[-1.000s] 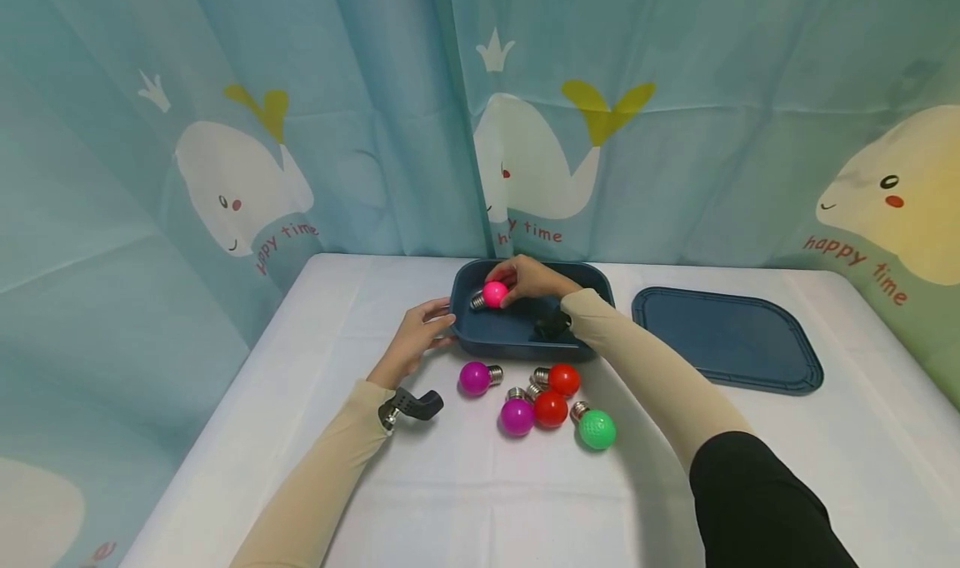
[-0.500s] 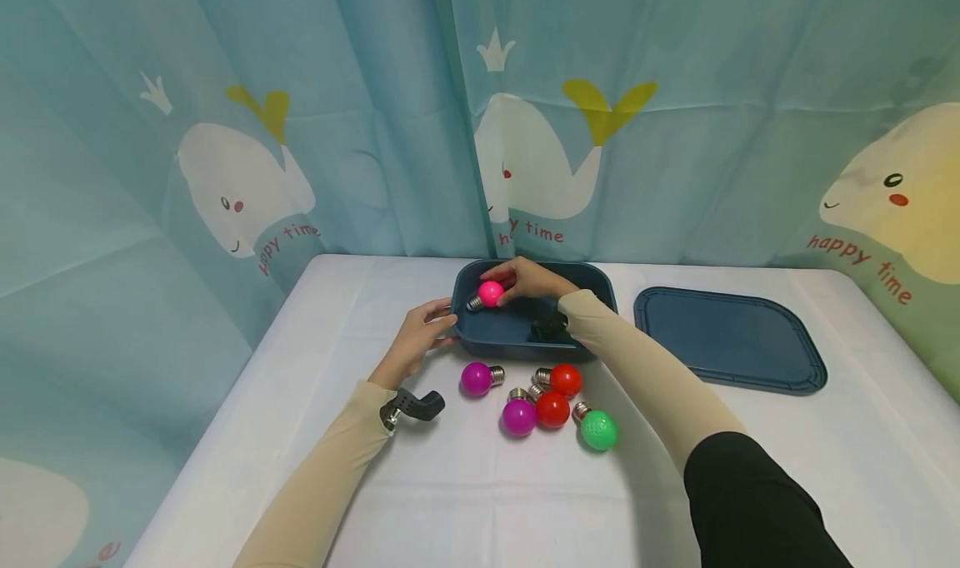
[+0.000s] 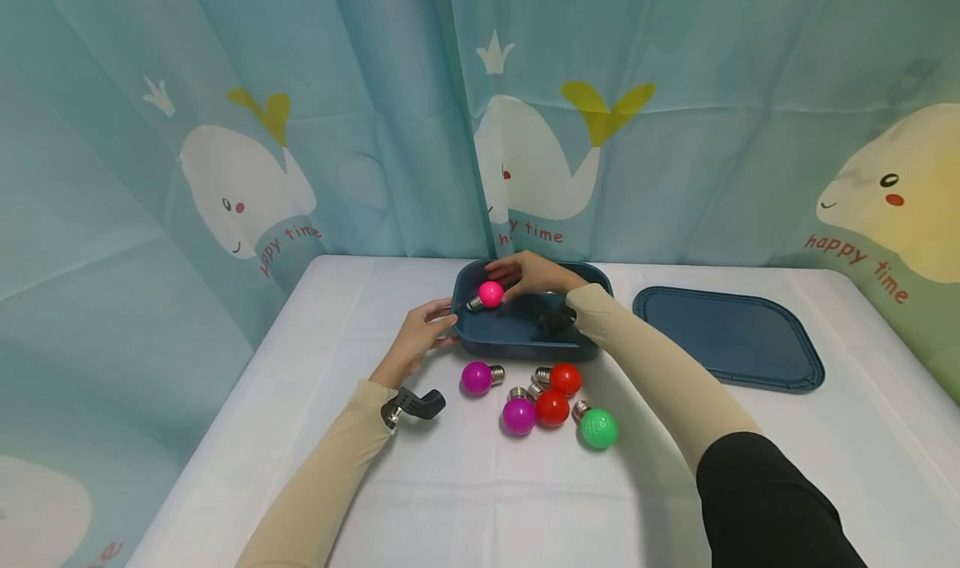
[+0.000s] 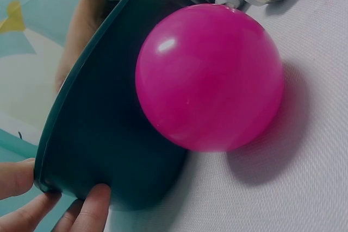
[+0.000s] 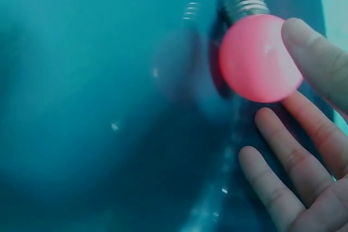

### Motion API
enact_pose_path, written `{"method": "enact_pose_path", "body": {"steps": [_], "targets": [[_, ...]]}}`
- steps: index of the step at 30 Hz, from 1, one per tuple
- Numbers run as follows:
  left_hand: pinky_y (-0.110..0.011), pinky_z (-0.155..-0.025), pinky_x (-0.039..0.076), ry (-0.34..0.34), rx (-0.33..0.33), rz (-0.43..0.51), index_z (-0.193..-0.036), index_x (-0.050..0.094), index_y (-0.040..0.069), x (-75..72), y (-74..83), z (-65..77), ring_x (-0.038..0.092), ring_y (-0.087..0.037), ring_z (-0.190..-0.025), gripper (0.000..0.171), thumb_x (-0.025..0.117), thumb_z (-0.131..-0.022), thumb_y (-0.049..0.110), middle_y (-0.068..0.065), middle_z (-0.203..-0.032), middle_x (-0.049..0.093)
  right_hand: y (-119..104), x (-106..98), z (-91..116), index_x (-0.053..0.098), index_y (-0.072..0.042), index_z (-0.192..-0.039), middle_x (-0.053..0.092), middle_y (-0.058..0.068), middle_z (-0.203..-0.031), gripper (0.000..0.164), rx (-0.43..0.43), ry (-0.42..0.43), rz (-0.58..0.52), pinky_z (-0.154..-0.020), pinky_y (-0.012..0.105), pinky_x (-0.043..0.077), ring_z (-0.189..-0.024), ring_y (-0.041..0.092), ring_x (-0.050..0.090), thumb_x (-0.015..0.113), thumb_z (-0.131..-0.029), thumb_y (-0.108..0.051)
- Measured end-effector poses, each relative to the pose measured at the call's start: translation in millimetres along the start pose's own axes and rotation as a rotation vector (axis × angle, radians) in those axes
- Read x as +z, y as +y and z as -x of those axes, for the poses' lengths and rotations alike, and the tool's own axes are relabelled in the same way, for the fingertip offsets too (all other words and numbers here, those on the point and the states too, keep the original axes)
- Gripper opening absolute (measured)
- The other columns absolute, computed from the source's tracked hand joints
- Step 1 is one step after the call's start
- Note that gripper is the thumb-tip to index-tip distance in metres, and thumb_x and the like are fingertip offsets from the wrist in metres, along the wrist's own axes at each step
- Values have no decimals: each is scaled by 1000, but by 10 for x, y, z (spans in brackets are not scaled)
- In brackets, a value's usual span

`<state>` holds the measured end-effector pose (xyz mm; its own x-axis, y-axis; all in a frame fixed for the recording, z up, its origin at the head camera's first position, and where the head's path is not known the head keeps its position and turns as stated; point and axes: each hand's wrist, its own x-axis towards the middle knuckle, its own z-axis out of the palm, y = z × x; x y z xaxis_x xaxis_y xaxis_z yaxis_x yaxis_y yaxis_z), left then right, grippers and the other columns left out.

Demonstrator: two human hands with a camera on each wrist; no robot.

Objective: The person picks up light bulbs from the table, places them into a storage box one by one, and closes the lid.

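Observation:
A pink light bulb (image 3: 491,294) lies tilted at the left end inside a dark blue plastic box (image 3: 517,354), its screw base toward the box's front left. Over it is my right hand (image 3: 534,273); the right wrist view shows the thumb (image 5: 315,61) overlapping the bulb's globe and the other fingers spread loosely beside it. At the box's left end my left hand (image 3: 417,335) holds the wall, its fingertips (image 4: 93,210) on the outside near the rim. Close to that hand on the table lies a purple bulb (image 3: 476,379), large in the left wrist view.
In front of the box lie a second purple bulb (image 3: 518,416), two red bulbs (image 3: 552,409) and a green bulb (image 3: 599,429). A flat dark blue lid (image 3: 731,335) rests to the box's right. Behind the white table (image 3: 420,485) hangs a whale-print curtain (image 3: 375,135).
The pink bulb has shifted slightly left in the box, then stayed put while my right hand loosened and drew a little back to the right. My left hand has stayed at the box.

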<state>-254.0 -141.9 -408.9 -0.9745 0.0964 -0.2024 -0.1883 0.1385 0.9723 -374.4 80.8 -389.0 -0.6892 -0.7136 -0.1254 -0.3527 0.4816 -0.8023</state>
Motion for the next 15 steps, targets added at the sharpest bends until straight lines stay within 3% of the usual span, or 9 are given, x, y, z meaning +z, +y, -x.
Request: {"method": "enact_pose_path", "body": {"steps": [8, 15], "targets": [[-32, -88, 57, -1, -6, 6, -138, 45, 3, 6, -15, -10, 54, -35, -118, 43, 51, -95, 8, -20, -138, 47, -163, -141, 196, 45, 1, -136, 53, 22, -134, 64, -38, 25, 5, -99, 42, 50, -121, 35, 54, 72, -79, 0], [-33, -88, 57, -10, 11, 8, -138, 44, 2, -8, -18, -20, 54, -35, -119, 44, 51, -95, 8, -21, -139, 46, -388, -286, 497, 47, -1, -136, 51, 24, -135, 68, -106, 89, 74, -99, 49, 48, -119, 37, 55, 77, -76, -6]]}}
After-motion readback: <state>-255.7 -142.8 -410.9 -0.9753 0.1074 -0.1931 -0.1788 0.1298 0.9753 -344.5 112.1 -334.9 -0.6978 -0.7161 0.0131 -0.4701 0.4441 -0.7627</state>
